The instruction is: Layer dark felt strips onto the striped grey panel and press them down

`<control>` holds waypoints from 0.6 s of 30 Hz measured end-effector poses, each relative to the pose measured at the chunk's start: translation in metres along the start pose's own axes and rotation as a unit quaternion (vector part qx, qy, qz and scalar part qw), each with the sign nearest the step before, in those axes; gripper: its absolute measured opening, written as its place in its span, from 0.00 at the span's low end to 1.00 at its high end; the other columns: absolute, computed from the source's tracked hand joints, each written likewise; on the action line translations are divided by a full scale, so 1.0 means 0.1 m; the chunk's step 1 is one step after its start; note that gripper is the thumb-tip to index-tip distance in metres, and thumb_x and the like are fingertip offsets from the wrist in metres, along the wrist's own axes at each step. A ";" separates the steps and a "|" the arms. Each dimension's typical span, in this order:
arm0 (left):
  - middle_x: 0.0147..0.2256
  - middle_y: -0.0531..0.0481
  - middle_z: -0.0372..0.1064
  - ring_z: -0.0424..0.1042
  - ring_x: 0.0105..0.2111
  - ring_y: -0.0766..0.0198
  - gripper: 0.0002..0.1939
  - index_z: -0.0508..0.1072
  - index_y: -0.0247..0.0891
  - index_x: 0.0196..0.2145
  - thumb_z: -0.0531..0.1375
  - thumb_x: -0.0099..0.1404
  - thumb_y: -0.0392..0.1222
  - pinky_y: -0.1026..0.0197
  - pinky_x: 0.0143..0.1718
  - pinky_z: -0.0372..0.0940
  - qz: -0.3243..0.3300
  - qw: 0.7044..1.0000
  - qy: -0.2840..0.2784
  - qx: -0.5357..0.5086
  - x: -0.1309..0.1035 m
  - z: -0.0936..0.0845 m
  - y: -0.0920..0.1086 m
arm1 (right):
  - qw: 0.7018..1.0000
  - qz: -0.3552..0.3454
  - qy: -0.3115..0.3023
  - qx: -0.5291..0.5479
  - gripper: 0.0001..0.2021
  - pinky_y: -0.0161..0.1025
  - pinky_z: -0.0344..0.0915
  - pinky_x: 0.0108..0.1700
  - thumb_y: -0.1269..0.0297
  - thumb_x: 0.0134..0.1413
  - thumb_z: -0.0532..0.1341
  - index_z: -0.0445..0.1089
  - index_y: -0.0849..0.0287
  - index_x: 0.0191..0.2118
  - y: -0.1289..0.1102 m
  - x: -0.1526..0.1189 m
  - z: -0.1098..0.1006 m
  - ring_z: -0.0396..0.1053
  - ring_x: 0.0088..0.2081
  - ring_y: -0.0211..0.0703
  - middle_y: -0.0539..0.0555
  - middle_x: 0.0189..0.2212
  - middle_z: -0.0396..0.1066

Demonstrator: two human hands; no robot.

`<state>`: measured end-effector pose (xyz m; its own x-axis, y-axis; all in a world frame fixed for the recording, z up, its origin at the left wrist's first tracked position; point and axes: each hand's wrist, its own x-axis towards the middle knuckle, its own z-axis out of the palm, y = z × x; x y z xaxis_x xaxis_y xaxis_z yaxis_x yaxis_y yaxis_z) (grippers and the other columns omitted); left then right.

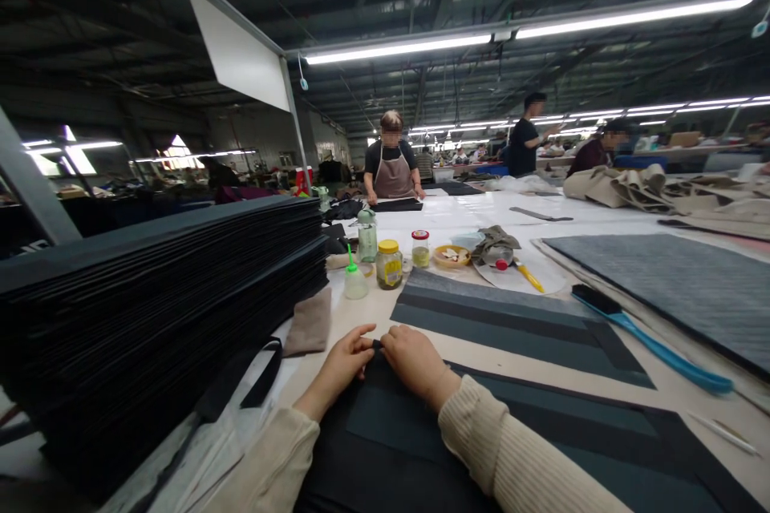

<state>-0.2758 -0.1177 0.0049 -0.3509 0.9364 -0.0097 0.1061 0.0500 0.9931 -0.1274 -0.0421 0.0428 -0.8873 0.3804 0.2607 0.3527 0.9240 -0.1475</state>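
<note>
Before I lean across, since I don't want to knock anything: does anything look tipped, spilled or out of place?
The red-capped clear container appears to lie on its side against the crumpled cloth, while the squeeze bottle and yellow-lidded jar stand upright. I see no spill.

Reaching out in front with both arms, the left arm (pixel 273 453) and the right arm (pixel 517 449). Holding both hands close together, fingertips near fingertips. Pointing the left hand (pixel 347 354) up and over to the right, with a top finger sticking out. Curling the fingers of the right hand (pixel 416 358), showing its back.
</note>
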 end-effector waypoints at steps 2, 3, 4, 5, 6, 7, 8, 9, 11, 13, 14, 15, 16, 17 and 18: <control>0.30 0.53 0.64 0.61 0.21 0.72 0.30 0.63 0.38 0.50 0.62 0.48 0.40 0.70 0.19 0.58 0.004 1.000 0.000 -0.009 -0.02 0.01 0.02 | 1.000 -0.003 0.000 -0.017 0.10 0.38 0.60 0.40 0.73 0.57 0.51 0.68 0.64 0.38 -0.02 0.01 0.04 0.66 0.40 0.45 0.59 0.35 0.68; 0.30 0.54 0.64 0.62 0.23 0.71 0.29 0.64 0.38 0.50 0.62 0.48 0.40 0.69 0.21 0.59 0.007 1.000 -0.001 -0.013 -0.03 0.02 0.03 | 1.000 -0.003 0.000 -0.027 0.10 0.38 0.60 0.39 0.74 0.57 0.50 0.68 0.64 0.38 -0.02 0.00 0.05 0.66 0.39 0.45 0.59 0.35 0.68; 0.29 0.54 0.64 0.63 0.24 0.70 0.28 0.65 0.39 0.49 0.62 0.48 0.39 0.68 0.23 0.61 0.012 1.000 -0.003 -0.016 -0.04 0.03 0.05 | 0.999 -0.005 0.001 -0.037 0.10 0.38 0.60 0.38 0.74 0.57 0.50 0.68 0.64 0.37 -0.02 -0.01 0.06 0.66 0.38 0.45 0.59 0.34 0.68; 0.29 0.54 0.63 0.64 0.26 0.69 0.28 0.65 0.39 0.49 0.62 0.49 0.39 0.68 0.25 0.62 0.019 1.000 -0.004 -0.017 -0.05 0.04 0.07 | 0.999 -0.008 0.003 -0.045 0.09 0.37 0.60 0.37 0.75 0.57 0.50 0.68 0.64 0.37 -0.01 -0.02 0.05 0.66 0.38 0.45 0.59 0.34 0.68; 0.29 0.54 0.63 0.64 0.27 0.68 0.27 0.65 0.38 0.49 0.61 0.49 0.39 0.67 0.27 0.62 0.028 0.999 -0.004 -0.016 -0.07 0.06 0.08 | 0.999 -0.012 0.007 -0.049 0.09 0.37 0.60 0.37 0.74 0.57 0.51 0.68 0.64 0.37 0.00 -0.03 0.04 0.66 0.37 0.44 0.58 0.34 0.68; 0.28 0.54 0.63 0.64 0.28 0.68 0.26 0.65 0.38 0.49 0.61 0.50 0.38 0.66 0.28 0.63 0.038 0.999 -0.005 -0.012 -0.08 0.08 0.11 | 0.999 -0.014 0.012 -0.047 0.09 0.36 0.59 0.37 0.74 0.56 0.51 0.68 0.63 0.37 0.00 -0.04 0.03 0.66 0.37 0.43 0.58 0.34 0.68; 0.28 0.54 0.63 0.64 0.28 0.67 0.26 0.65 0.37 0.49 0.60 0.50 0.38 0.66 0.29 0.63 0.048 0.999 -0.007 -0.006 -0.09 0.09 0.13 | 0.999 -0.010 0.020 -0.037 0.09 0.36 0.59 0.37 0.73 0.56 0.51 0.68 0.63 0.36 0.01 -0.04 0.01 0.66 0.37 0.43 0.57 0.33 0.69; 0.28 0.53 0.63 0.64 0.29 0.67 0.25 0.66 0.37 0.49 0.59 0.51 0.37 0.65 0.30 0.62 0.057 0.998 -0.011 0.004 -0.11 0.11 0.15 | 0.999 0.000 0.031 -0.022 0.09 0.35 0.58 0.37 0.73 0.56 0.51 0.68 0.63 0.35 0.02 -0.05 0.00 0.66 0.36 0.42 0.57 0.33 0.69; 0.29 0.52 0.64 0.64 0.29 0.66 0.24 0.66 0.35 0.49 0.58 0.51 0.36 0.64 0.31 0.62 0.071 0.997 -0.018 0.029 -0.13 0.14 0.19 | 0.997 0.037 0.056 0.024 0.09 0.34 0.57 0.35 0.72 0.55 0.51 0.69 0.62 0.33 0.05 -0.05 -0.03 0.66 0.34 0.40 0.55 0.31 0.69; 0.29 0.52 0.66 0.65 0.29 0.65 0.24 0.66 0.35 0.48 0.57 0.51 0.36 0.64 0.31 0.61 0.076 0.995 -0.021 0.054 -0.15 0.16 0.20 | 0.991 0.072 0.075 0.088 0.09 0.33 0.56 0.34 0.72 0.53 0.52 0.69 0.61 0.30 0.09 -0.05 -0.03 0.65 0.32 0.38 0.53 0.29 0.69; 0.29 0.52 0.66 0.65 0.29 0.65 0.24 0.66 0.35 0.48 0.57 0.51 0.35 0.64 0.31 0.61 0.075 0.995 -0.019 0.060 -0.15 0.16 0.20 | 0.986 0.076 0.078 0.128 0.08 0.32 0.56 0.33 0.71 0.52 0.53 0.69 0.60 0.29 0.11 -0.05 -0.02 0.65 0.31 0.37 0.52 0.28 0.69; 0.28 0.52 0.66 0.65 0.29 0.65 0.25 0.66 0.35 0.48 0.57 0.50 0.35 0.64 0.31 0.61 0.072 0.996 -0.016 0.059 -0.14 0.15 0.19 | 0.979 0.072 0.076 0.174 0.08 0.32 0.56 0.33 0.71 0.52 0.53 0.69 0.60 0.29 0.14 -0.04 -0.01 0.64 0.30 0.37 0.51 0.27 0.69; 0.27 0.52 0.66 0.65 0.29 0.65 0.25 0.66 0.34 0.48 0.57 0.50 0.35 0.64 0.31 0.60 0.067 0.996 -0.013 0.053 -0.14 0.15 0.18 | 0.970 0.063 0.070 0.226 0.09 0.32 0.56 0.33 0.70 0.52 0.53 0.70 0.60 0.28 0.16 -0.04 0.01 0.64 0.30 0.36 0.50 0.26 0.69; 0.27 0.53 0.66 0.65 0.29 0.65 0.24 0.66 0.34 0.47 0.57 0.50 0.36 0.65 0.30 0.60 0.061 0.997 -0.008 0.043 -0.13 0.14 0.17 | 0.957 0.054 0.062 0.280 0.10 0.31 0.56 0.32 0.68 0.53 0.52 0.70 0.60 0.28 0.19 -0.04 0.02 0.64 0.30 0.36 0.49 0.26 0.69; 0.28 0.52 0.66 0.65 0.29 0.65 0.23 0.67 0.34 0.47 0.57 0.50 0.36 0.65 0.30 0.60 0.055 0.998 -0.006 0.032 -0.13 0.13 0.16 | 0.941 0.048 0.055 0.329 0.11 0.31 0.57 0.32 0.66 0.54 0.52 0.70 0.60 0.29 0.21 -0.03 0.04 0.64 0.30 0.36 0.49 0.25 0.69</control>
<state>-0.2574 -0.1246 0.0196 -0.3232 0.9414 0.0969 0.2035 -0.0308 0.9786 -0.1185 -0.0242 0.0350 -0.8113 0.4965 0.3086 0.1369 0.6747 -0.7253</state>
